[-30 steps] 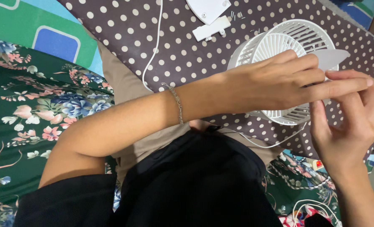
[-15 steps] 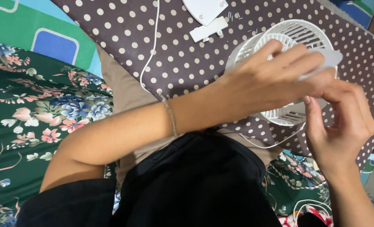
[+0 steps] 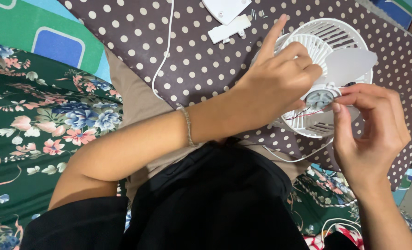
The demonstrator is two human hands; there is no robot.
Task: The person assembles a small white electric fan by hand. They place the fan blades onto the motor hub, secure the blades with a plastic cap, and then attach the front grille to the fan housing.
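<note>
A small white fan housing with a slotted grille lies on a brown polka-dot cloth. Over it sits a translucent white fan blade on a grey round hub, with thin red wires running out below. My left hand reaches across from the left, fingers curled against the blade beside the hub, index finger raised. My right hand comes from the lower right and pinches the hub's edge between thumb and index finger.
Two loose white plastic parts and several small screws lie at the top of the cloth. A white cable runs down the cloth and under the fan. Green floral fabric lies on the left.
My left fingers, earlier laid flat over the blade, have curled back and the index finger has lifted, uncovering the hub and red wires. My right hand has moved up to the hub.
</note>
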